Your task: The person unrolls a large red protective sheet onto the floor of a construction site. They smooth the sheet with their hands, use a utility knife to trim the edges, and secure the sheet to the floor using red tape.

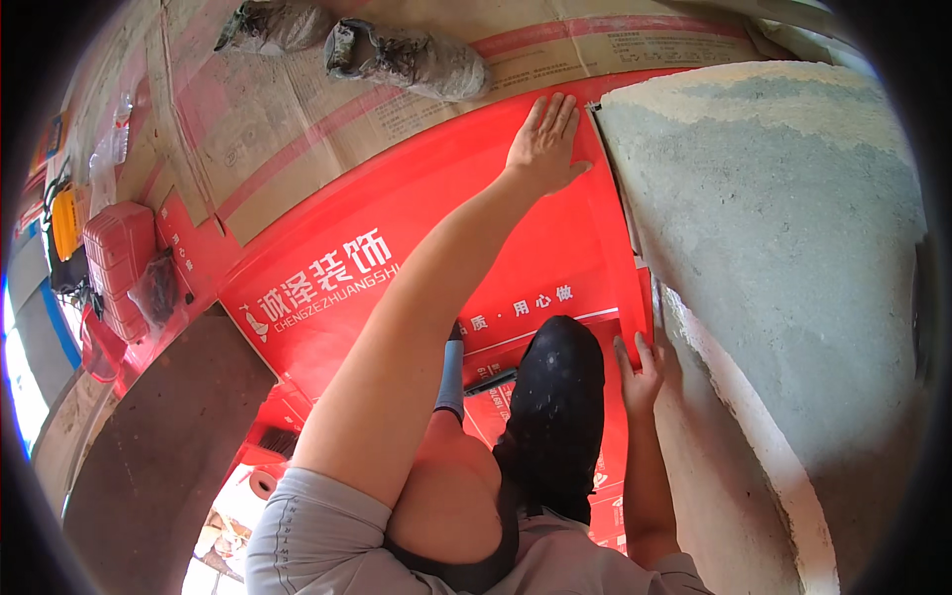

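My left hand [545,149] lies flat on a red printed protective sheet [446,198], fingers stretched toward its far right corner and thumb held apart. The sheet spreads over the floor below me, and its right edge runs along the foot of a grey wall [764,198]. Lower down on that same edge is my right hand [641,375], its fingers apart and pointing away from me beside the wall. Some of its fingers are partly hidden, and I see nothing held in it. My dark-clad knee [555,397] is bent over the near part of the sheet.
Dusty shoes [407,59] stand on brown cardboard [297,129] beyond the sheet. At the left are a red hard case [121,263], a yellow-and-black item [65,223] and a clear bottle [122,129]. A dark grey board [169,446] lies nearer. The wall has a rough pale edge [734,387].
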The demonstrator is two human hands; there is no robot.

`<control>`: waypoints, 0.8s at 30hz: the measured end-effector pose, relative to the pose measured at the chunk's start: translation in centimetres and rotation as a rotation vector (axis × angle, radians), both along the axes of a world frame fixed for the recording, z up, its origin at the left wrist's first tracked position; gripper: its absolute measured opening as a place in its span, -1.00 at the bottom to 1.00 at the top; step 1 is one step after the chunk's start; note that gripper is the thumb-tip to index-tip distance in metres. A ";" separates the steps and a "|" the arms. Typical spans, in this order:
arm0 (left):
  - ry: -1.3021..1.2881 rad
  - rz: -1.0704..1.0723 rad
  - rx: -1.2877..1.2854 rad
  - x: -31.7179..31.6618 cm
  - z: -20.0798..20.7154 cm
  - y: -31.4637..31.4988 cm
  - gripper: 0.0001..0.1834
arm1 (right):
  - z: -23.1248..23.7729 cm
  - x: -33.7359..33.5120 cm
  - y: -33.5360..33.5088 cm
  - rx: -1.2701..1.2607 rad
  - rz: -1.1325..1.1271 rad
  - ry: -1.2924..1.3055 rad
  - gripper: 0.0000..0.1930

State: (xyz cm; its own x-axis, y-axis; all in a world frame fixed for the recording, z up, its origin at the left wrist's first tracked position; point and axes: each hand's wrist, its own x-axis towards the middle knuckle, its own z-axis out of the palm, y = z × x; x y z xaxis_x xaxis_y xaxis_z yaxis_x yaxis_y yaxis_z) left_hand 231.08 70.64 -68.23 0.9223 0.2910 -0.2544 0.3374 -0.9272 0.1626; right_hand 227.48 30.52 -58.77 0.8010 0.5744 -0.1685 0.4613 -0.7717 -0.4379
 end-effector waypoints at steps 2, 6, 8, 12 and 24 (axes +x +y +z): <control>-0.025 0.006 0.020 -0.1 -0.4 -0.2 -0.02 | -0.2 -0.4 0.0 -0.002 -0.009 0.011 -0.59; -0.071 0.007 0.023 -0.2 -1.2 -0.5 -0.03 | -1.3 -0.8 -0.4 -0.008 -0.011 0.000 -0.58; -0.091 -0.010 -0.010 -0.3 -1.8 -1.2 -0.03 | -1.5 -0.7 -0.6 -0.040 -0.004 -0.013 -0.57; -0.097 -0.068 -0.100 -1.2 -1.1 -5.3 -0.02 | -1.5 -0.3 -0.5 -0.081 0.020 -0.049 -0.56; 0.069 -0.387 -0.272 -6.2 1.8 -18.2 0.18 | -0.2 -0.1 2.0 -0.340 -0.047 0.119 -0.53</control>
